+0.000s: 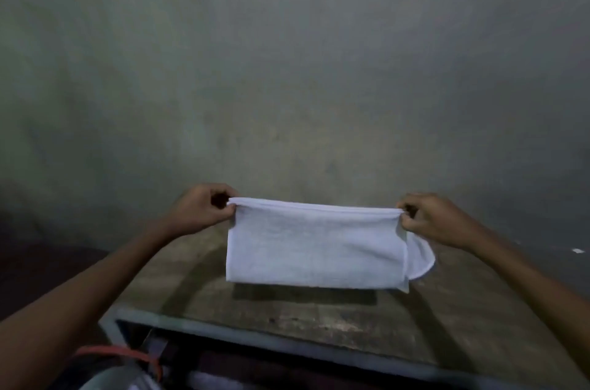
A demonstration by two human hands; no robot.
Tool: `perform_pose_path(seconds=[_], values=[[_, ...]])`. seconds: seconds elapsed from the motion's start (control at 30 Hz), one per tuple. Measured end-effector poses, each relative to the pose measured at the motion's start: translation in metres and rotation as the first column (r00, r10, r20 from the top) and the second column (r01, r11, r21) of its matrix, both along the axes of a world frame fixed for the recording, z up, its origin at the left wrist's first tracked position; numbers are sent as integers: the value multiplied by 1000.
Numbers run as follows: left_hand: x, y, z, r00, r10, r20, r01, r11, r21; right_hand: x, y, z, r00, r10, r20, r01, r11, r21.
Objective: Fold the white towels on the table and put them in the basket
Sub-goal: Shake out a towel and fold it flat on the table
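A: Where, the towel?

B: Up in the air over the table [319, 322], not yet near any basket. One white towel [316, 246], doubled over, hanging from its top edge, stretched level between two hands.

A: And the hands?

B: Left hand [204, 209] curled, thumb and fingers pinching the top left corner. Right hand [437, 220] likewise, pinching the top right corner. Nothing else held.

A: How to do this fold well?

B: Probably next: corner to corner for a second fold. Before that, square up the layers. At the lower right, a rounded flap [421, 258] of the back layer poking out past the front edge. Keep the top edge taut, match the corners exactly, then lay flat on the table and smooth with a palm. Limp cloth, so likely to sag or slip on any loosening of a pinch.

A: Counts?

B: Towels in view: one. Hands: two. Tables: one, worn top, metal frame. Baskets: none clearly seen. At the bottom left, one grey rounded thing [118, 380] with a red band [127, 353], too dark and cropped to identify. Behind everything, one bare wall [287, 54].
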State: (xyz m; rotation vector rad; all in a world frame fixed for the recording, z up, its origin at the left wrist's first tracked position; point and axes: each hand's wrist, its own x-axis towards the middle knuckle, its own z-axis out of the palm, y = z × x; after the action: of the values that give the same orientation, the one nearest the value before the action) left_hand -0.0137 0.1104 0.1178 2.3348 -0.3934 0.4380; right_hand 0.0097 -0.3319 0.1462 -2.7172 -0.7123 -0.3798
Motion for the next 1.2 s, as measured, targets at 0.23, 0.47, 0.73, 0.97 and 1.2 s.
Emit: perform_pose_path(seconds=[0.23,0.47,0.73,0.97,1.2], values=[[5,-13,148,984,-40,171,39,999,8,-13,-9,138,986,-61,153,39,989,146],[2,-23,205,946,-50,321,46,999,21,-27,-18,196,984,-88,157,60,982,178],[-1,-39,212,930,-20,367,8,999,35,-28,-15,196,847,-266,461,300,954,-2],[-6,-29,182,975,-64,211,71,997,-27,-19,-14,160,958,-192,213,192,981,22],[-10,-5,107,938,-235,-255,224,972,-72,-22,-15,89,969,-4,-246,44,987,157]])
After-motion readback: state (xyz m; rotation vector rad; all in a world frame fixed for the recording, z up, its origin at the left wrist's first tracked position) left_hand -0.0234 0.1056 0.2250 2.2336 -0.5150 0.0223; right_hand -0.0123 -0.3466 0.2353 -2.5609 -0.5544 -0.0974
